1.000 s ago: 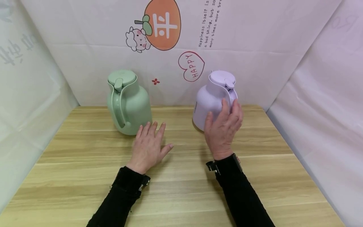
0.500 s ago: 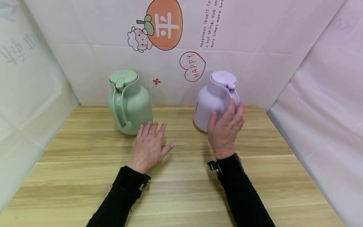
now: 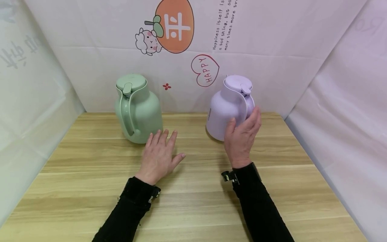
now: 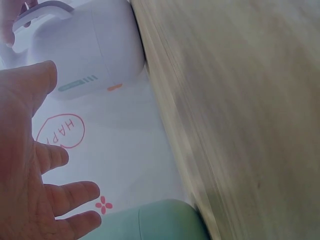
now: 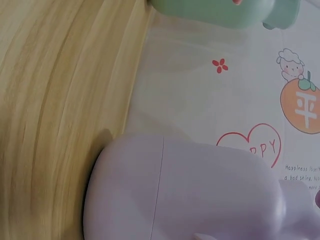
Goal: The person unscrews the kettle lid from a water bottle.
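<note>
Head cam: lilac jug (image 3: 223,106) stood upright on the table (image 3: 193,205), R side, nr the back cloth (image 3: 278,74), w/ R hand (image 3: 243,141) at its handle (image 3: 250,103); thumb (image 3: 231,125) sat apart from fingers (image 3: 255,118), couldn't tell if they gripped. L hand (image 3: 158,158) was spread, holding nothing, nr base of green jug (image 3: 148,112). Lilac body looked stiff, smooth, prob slippery, wt depending on fill (contents hidden); best hold was prob the loop handle, fingers thru it, thumb over top
</note>
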The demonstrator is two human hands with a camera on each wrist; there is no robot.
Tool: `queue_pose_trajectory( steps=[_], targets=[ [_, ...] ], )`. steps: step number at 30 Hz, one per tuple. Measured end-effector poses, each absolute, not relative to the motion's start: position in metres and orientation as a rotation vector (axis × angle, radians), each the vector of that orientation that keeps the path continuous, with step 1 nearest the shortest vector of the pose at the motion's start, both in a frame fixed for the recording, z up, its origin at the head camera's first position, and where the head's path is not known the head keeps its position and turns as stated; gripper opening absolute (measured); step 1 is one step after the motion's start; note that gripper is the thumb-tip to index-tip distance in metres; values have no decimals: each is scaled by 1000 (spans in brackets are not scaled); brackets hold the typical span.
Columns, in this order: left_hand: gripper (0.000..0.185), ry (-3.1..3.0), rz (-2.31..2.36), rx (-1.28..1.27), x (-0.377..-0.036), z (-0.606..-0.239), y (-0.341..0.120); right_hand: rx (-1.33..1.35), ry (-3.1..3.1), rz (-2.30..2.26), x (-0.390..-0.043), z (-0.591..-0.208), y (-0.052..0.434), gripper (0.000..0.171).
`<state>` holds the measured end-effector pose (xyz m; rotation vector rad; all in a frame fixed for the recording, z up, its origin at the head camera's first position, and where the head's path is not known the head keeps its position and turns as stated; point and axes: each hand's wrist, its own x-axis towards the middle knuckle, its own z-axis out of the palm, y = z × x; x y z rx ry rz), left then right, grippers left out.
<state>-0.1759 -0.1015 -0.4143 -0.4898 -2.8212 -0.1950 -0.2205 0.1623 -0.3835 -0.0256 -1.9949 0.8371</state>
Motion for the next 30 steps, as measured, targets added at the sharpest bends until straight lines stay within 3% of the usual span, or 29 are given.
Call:
queue_pose_trajectory(
  steps=[20, 30],
  targets=[
    [82, -2819, -202, -493, -176, -415, -100, -62, -1935, 1251, -227, -382, 172, 50],
    [81, -2823, -224, -497, -175, -414, -100, -24, -2059, 1335, -222, -379, 169, 52]
  ],
)
